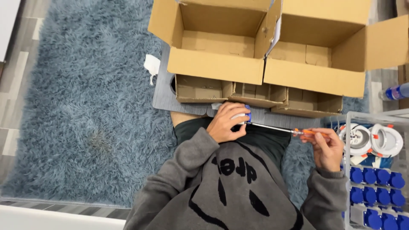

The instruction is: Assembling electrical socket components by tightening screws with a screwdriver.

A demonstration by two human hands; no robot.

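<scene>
My left hand (226,122) is closed around a small white and blue fitting (243,116), held just above my lap near the grey board's edge. My right hand (327,148) pinches the orange handle of a thin screwdriver (294,131). Its metal shaft runs left, and the tip meets the fitting in my left hand. Both arms wear grey sleeves.
Two open cardboard boxes (217,66) (315,76) stand on a grey board (164,100) over a blue shaggy rug (85,106). A clear rack (347,127) at right holds white round fixtures (385,138) and several blue parts (375,189). A bottle (396,91) lies far right.
</scene>
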